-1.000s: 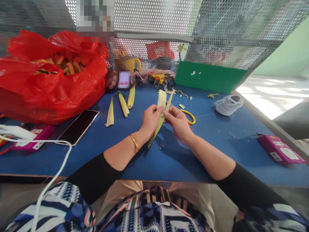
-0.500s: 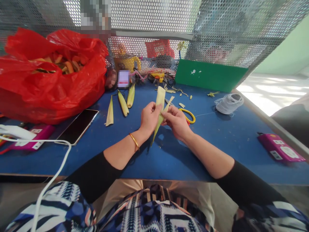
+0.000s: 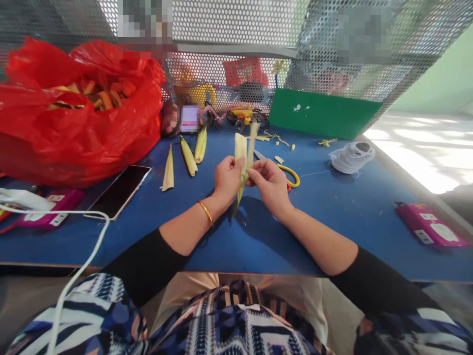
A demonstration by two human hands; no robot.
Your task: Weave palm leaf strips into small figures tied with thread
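Note:
A pale green corn husk (image 3: 240, 147) stands upright between my hands over the middle of the blue table (image 3: 229, 246). My left hand (image 3: 228, 178) pinches it from the left, fingers closed. My right hand (image 3: 269, 182) is closed on a narrow strip of husk (image 3: 252, 143), slightly blurred, that rises beside the wider piece. The husk's pointed lower end hangs below my fingers. Scissors with a yellow handle (image 3: 293, 175) lie just behind my right hand, partly hidden by it. Left of my hands lie a flat husk piece (image 3: 168, 170) and two rolled husks (image 3: 189, 158), (image 3: 200, 146).
A large red plastic bag (image 3: 121, 143) fills the back left, with a black phone (image 3: 120, 191) before it. A white thread spool (image 3: 351, 158), a green board (image 3: 321, 113) and a purple box (image 3: 430, 224) are to the right. Perforated metal mesh (image 3: 236, 29) stands behind.
The narrow strip in my right hand has swung from a rightward slant to nearly upright. The wider husk has shifted slightly left with my left hand.

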